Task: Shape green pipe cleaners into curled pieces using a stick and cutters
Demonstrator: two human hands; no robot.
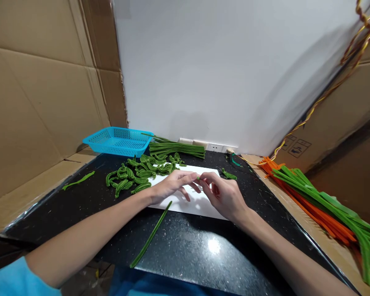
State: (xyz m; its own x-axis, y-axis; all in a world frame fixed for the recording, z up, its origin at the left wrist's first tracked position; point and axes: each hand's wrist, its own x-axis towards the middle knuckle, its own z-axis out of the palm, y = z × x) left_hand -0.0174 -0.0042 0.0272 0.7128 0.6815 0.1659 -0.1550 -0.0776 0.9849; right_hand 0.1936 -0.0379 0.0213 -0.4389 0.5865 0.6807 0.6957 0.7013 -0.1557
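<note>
My left hand (172, 185) and my right hand (223, 195) meet above a white sheet (200, 203) on the black table. Both pinch the tip of one small green pipe cleaner piece (198, 178) between fingertips. A long straight green pipe cleaner (151, 235) lies on the table under my left forearm, running toward the near edge. A heap of several folded green pipe cleaner pieces (140, 172) lies just left of my left hand.
A blue plastic basket (119, 141) stands at the back left. A bundle of straight green pipe cleaners (175, 149) lies by the wall. Orange and green pipe cleaners (320, 203) lie on cardboard to the right. Single green pieces lie at the left (78, 181) and back right (228, 175).
</note>
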